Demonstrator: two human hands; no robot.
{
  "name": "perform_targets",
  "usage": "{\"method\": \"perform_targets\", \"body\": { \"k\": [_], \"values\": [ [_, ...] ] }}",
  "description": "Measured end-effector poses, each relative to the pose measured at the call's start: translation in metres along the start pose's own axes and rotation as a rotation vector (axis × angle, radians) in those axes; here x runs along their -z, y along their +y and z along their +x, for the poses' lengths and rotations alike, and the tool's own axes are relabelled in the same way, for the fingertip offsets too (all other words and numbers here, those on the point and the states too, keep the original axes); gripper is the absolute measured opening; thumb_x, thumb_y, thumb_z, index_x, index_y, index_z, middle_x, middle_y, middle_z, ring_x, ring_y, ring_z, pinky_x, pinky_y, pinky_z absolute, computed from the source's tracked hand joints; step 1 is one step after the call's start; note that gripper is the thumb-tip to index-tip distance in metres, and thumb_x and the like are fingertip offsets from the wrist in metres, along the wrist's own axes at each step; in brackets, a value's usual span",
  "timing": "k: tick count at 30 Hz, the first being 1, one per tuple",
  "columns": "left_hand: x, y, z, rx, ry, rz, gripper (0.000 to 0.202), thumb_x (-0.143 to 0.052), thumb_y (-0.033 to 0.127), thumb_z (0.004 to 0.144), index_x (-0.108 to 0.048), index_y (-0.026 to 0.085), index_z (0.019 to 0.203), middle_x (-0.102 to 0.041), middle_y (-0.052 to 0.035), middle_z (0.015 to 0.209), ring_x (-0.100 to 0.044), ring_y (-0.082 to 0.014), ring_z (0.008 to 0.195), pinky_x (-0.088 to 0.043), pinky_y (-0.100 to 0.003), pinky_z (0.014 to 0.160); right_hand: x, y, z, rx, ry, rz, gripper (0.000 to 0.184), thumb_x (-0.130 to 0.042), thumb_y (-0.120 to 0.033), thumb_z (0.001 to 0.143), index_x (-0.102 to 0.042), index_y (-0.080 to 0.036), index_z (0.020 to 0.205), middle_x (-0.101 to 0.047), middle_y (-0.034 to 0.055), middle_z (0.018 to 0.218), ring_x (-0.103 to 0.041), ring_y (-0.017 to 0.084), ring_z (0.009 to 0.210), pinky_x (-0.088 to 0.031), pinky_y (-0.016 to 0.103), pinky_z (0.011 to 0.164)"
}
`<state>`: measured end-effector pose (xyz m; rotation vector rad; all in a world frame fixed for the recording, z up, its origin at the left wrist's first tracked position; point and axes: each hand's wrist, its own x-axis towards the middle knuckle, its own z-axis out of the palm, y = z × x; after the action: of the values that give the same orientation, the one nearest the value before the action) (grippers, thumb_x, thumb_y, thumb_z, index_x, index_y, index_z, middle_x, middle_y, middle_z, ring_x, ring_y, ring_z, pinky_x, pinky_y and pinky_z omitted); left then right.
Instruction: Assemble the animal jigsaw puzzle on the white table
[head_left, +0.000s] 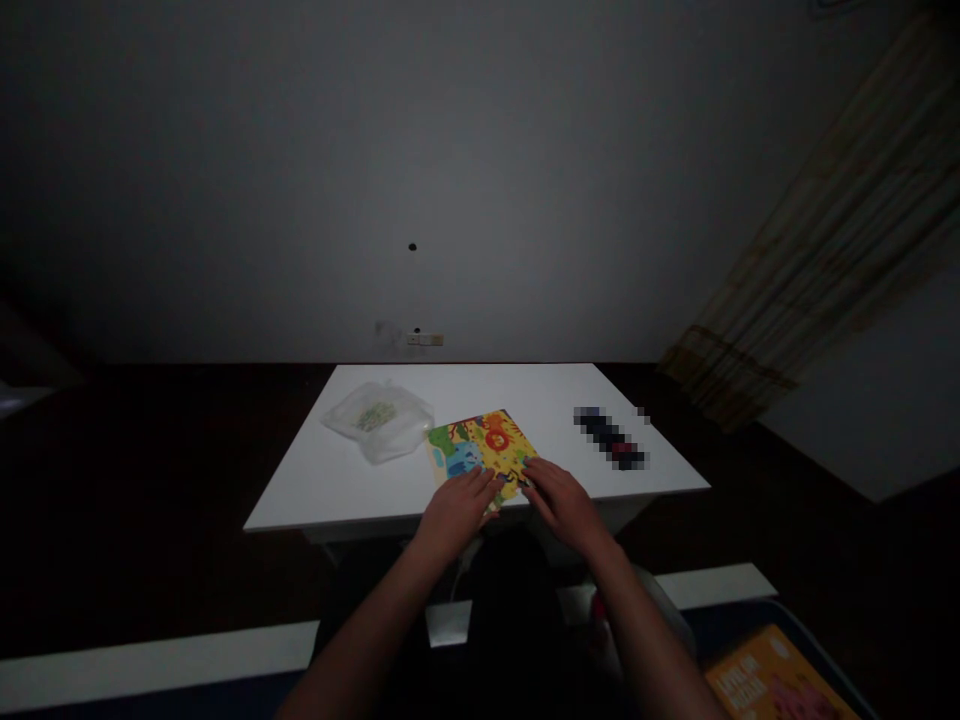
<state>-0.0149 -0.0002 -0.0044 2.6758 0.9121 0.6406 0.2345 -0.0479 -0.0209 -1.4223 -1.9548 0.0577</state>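
Observation:
A square puzzle board (499, 440) with a bright animal picture lies slightly turned at the front of the white table. A red-maned lion and a blue elephant show on its yellow and green ground. The fingers of my left hand (461, 505) lie stretched over its near left part, with the thumb near the front edge. My right hand (562, 500) rests at the near right edge, fingers stretched onto the picture and thumb apart. The hands hide the board's near corners. Whether a small loose piece is under the fingertips is too dim to tell.
On the left of the white table (300, 495) lies a clear plastic bag (394, 440) with small greenish contents. A dark pixelated object (611, 440) lies on the right. An orange box (780, 680) is at lower right. A wall and a curtain (825, 260) stand beyond.

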Motion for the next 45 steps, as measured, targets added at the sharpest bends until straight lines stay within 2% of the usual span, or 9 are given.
{"method": "perform_targets", "body": {
  "k": [7,12,19,24,29,33,37,40,45],
  "values": [
    [0.010,-0.002,0.001,0.073,-0.002,-0.110,0.039,-0.061,0.023,0.096,-0.064,0.033,0.134,-0.068,-0.0071,0.134,-0.065,-0.0287,0.125,-0.051,-0.049,0.106,0.009,-0.003,-0.013,0.015,-0.085,-0.038,0.043,-0.069,-0.031,0.088,-0.067,-0.030,0.131,-0.064,0.0077,0.140,-0.058,0.032,0.132,-0.048,0.053,0.112],
    [0.015,-0.008,0.009,0.179,0.091,-0.253,0.031,-0.054,0.030,0.102,-0.068,0.029,0.129,-0.071,-0.0078,0.128,-0.069,-0.0291,0.117,-0.056,-0.048,0.099,0.004,0.009,-0.015,0.072,-0.100,-0.025,0.039,-0.068,-0.027,0.092,-0.067,-0.029,0.131,-0.065,0.0073,0.139,-0.059,0.030,0.131,-0.048,0.052,0.112],
    [-0.015,0.011,0.028,0.112,0.131,-0.230,0.038,-0.049,0.033,0.103,-0.061,0.028,0.138,-0.061,-0.0095,0.144,-0.056,-0.0262,0.135,-0.045,-0.048,0.115,0.009,0.018,-0.015,0.120,-0.054,0.084,0.036,-0.068,-0.030,0.093,-0.069,-0.032,0.129,-0.069,0.0043,0.132,-0.064,0.030,0.124,-0.054,0.054,0.106],
    [-0.031,0.018,0.030,0.104,0.118,-0.158,0.040,-0.049,0.035,0.102,-0.059,0.025,0.140,-0.060,-0.0127,0.144,-0.054,-0.0308,0.136,-0.042,-0.053,0.116,0.016,0.021,-0.018,-0.071,0.080,0.091,0.030,-0.057,-0.033,0.098,-0.071,-0.033,0.124,-0.074,0.0050,0.122,-0.071,0.029,0.111,-0.058,0.053,0.099],
    [-0.030,0.017,0.024,-0.014,0.069,-0.089,0.043,-0.059,0.033,0.097,-0.058,0.030,0.140,-0.055,-0.0092,0.150,-0.045,-0.0324,0.144,-0.035,-0.052,0.121,0.011,0.020,-0.021,-0.312,0.357,0.137,0.032,-0.053,-0.038,0.098,-0.073,-0.028,0.121,-0.075,0.0083,0.118,-0.072,0.031,0.106,-0.058,0.053,0.095],
    [-0.027,0.014,0.026,-0.028,0.026,-0.079,0.044,-0.062,0.028,0.095,-0.059,0.030,0.139,-0.060,-0.0092,0.145,-0.050,-0.0337,0.140,-0.040,-0.053,0.117,0.004,0.016,-0.019,-0.374,0.428,0.209,0.035,-0.055,-0.039,0.097,-0.072,-0.026,0.124,-0.073,0.0095,0.123,-0.069,0.031,0.113,-0.055,0.053,0.101],
    [-0.016,0.011,0.033,0.044,0.012,-0.128,0.039,-0.059,0.037,0.098,-0.064,0.027,0.135,-0.068,-0.0136,0.130,-0.064,-0.0364,0.121,-0.052,-0.053,0.102,0.002,0.008,-0.017,-0.323,0.363,0.199,0.037,-0.052,-0.036,0.098,-0.070,-0.026,0.129,-0.071,0.0099,0.128,-0.067,0.030,0.119,-0.052,0.054,0.106],
    [-0.007,0.007,0.036,0.068,0.004,-0.163,0.038,-0.053,0.044,0.101,-0.067,0.028,0.132,-0.072,-0.0119,0.123,-0.069,-0.0349,0.110,-0.055,-0.051,0.095,0.004,0.003,-0.016,-0.211,0.233,0.139,0.038,-0.050,-0.032,0.099,-0.067,-0.028,0.133,-0.068,0.0093,0.132,-0.065,0.030,0.123,-0.050,0.055,0.109],
    [-0.006,0.001,0.034,0.131,0.066,-0.279,0.037,-0.052,0.042,0.101,-0.070,0.024,0.128,-0.073,-0.0122,0.123,-0.069,-0.0331,0.113,-0.054,-0.049,0.098,0.007,0.000,-0.019,-0.003,-0.025,0.057,0.050,-0.059,-0.030,0.096,-0.055,-0.032,0.145,-0.058,0.0068,0.147,-0.052,0.030,0.138,-0.045,0.058,0.115]
  ]
}}
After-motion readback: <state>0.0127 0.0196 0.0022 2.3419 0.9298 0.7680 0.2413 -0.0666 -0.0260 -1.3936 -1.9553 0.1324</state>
